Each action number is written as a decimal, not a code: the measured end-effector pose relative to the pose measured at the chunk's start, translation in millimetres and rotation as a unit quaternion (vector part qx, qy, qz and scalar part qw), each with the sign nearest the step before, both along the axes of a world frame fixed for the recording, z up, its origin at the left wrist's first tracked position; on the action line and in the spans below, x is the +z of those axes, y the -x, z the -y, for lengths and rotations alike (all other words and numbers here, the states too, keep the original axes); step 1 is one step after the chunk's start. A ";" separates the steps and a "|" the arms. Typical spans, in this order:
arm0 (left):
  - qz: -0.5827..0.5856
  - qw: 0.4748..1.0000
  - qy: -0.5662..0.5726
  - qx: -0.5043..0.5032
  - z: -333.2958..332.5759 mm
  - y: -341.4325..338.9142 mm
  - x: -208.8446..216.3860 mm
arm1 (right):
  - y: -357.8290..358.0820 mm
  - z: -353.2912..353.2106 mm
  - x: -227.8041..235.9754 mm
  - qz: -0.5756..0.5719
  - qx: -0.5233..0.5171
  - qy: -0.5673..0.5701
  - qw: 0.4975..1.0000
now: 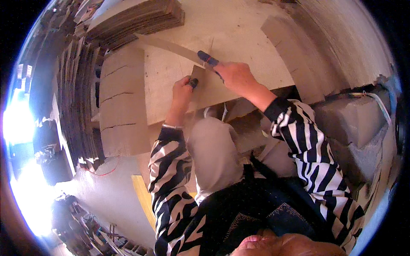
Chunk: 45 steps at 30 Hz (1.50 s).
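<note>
My right hand is closed on one end of a long, narrow brown cardboard strip, which stretches away to the upper left over the pale worktable. Dark covers wrap some of its fingertips. Closer to the table's near edge, my left hand pinches a small brown cardboard piece that points up between the hands. A dark cover is on a finger of this hand too. Whether the strip and the small piece are joined, I cannot tell.
A thick stack of cardboard sheets lies at the far left of the table. Slotted cardboard hangs at its left side, beside upright bundled sheets. More slotted cardboard stands on the right. My knees are below the near edge.
</note>
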State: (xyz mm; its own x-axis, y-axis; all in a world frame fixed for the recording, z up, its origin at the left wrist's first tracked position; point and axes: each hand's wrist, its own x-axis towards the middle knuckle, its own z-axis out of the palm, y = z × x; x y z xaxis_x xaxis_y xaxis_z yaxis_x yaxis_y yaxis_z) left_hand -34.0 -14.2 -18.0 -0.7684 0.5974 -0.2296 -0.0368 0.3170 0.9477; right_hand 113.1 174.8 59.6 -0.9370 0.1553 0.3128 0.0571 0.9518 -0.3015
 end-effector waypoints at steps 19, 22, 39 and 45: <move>-0.460 0.666 0.571 0.141 97.6 122.3 73.1 | -1.1 -8.4 -9.7 0.144 -0.020 -0.002 0.989; -0.545 0.607 0.550 0.177 132.8 132.9 67.7 | -1.0 -7.5 -7.7 0.121 -0.003 0.011 0.993; 0.047 0.985 0.051 0.161 32.5 48.3 34.9 | -1.2 -4.1 -4.6 0.046 0.022 -0.015 0.999; -0.075 0.993 0.071 -0.059 39.6 66.8 53.6 | -4.6 -13.6 -4.1 0.148 0.011 -0.025 0.989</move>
